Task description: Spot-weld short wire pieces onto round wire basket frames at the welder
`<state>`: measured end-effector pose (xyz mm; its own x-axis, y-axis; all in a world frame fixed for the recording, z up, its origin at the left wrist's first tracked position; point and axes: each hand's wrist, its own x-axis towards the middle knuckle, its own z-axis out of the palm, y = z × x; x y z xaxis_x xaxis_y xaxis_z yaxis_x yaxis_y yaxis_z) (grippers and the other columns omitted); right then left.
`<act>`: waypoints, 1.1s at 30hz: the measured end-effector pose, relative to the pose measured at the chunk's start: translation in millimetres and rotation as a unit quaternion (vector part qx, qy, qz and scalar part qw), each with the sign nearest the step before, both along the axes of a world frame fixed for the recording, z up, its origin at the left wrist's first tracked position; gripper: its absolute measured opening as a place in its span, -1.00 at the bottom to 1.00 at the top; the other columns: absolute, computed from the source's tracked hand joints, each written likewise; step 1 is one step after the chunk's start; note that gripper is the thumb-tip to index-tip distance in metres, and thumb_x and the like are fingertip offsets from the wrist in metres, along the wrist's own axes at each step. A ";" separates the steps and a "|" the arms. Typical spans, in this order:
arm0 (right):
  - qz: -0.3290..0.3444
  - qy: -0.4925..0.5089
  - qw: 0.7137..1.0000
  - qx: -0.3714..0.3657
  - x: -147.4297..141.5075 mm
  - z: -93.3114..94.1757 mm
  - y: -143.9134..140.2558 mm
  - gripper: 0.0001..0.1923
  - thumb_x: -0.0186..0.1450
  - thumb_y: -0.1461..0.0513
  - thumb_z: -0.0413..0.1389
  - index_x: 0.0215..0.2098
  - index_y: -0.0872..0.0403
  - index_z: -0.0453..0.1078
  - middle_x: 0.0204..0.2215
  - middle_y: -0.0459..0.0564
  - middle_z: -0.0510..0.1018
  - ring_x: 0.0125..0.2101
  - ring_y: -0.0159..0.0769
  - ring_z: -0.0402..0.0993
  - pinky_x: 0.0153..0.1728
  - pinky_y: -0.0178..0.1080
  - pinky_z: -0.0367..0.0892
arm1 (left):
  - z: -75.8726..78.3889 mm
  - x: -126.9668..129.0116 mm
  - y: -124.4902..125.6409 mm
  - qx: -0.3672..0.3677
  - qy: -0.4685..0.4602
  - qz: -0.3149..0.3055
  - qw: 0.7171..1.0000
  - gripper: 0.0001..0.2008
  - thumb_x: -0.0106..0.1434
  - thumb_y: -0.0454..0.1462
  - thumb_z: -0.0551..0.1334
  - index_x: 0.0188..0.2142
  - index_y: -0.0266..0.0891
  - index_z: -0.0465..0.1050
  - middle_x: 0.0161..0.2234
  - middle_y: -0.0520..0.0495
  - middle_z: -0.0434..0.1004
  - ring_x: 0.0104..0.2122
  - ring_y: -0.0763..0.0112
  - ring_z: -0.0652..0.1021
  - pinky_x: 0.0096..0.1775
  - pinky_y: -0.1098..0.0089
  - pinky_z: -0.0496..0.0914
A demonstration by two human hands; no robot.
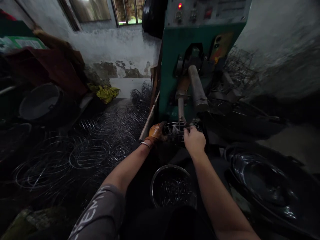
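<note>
A round wire rack [175, 128] is held at the lower arm of a green spot-welding machine [172, 66]. My left hand [157, 132], in an orange work glove with dark stains, is closed on the rack's left side. Bare, my right hand [194, 138] pinches at the rack's right side, close under the lower electrode arm [181, 108]; a small dark piece seems to be at its fingertips, too dim to name. Above hangs the thick upper electrode arm [197, 88]. Between my forearms stands a metal bowl [172, 168] with many short wire pieces.
A heap of wire racks [90, 153] covers the floor at left. Dark pots [41, 101] stand behind it, near a yellow bag [106, 94]. On the right lies a large shiny black round thing [265, 183]. The machine's panel [207, 13] shows a red light.
</note>
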<state>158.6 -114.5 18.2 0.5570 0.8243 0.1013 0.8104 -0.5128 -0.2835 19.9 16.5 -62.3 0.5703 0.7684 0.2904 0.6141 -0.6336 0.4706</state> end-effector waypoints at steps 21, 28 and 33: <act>-0.023 0.026 0.999 0.026 34.5 -29.5 2.0 -0.72 0.48 0.15 0.00 -0.06 0.13 0.48 -0.31 0.10 0.57 -0.23 -0.11 0.51 -0.37 -0.27 0.14 | 29.1 17.4 -18.8 0.067 0.138 -0.003 0.988 -0.12 0.13 -0.07 0.40 0.35 -0.27 0.14 0.11 -0.25 0.44 0.09 0.04 0.46 0.12 0.14 0.37; -0.030 0.027 0.999 0.032 39.1 -31.2 5.1 -0.74 0.46 0.18 0.01 -0.08 0.14 0.49 -0.33 0.11 0.56 -0.28 -0.15 0.50 -0.37 -0.30 0.14 | 35.9 21.0 -24.5 0.069 0.152 0.004 0.986 -0.19 0.20 0.00 0.34 0.35 -0.22 0.14 0.09 -0.19 0.46 0.05 0.06 0.48 0.07 0.16 0.38; -0.033 0.035 0.998 0.050 48.2 -34.4 -0.2 -0.72 0.45 0.17 0.01 -0.09 0.16 0.50 -0.34 0.12 0.56 -0.29 -0.14 0.49 -0.37 -0.28 0.14 | 49.0 28.2 -34.9 0.080 0.209 0.003 0.975 -0.17 0.18 0.02 0.34 0.34 -0.21 0.14 0.07 -0.22 0.45 0.01 0.02 0.49 -0.01 0.11 0.40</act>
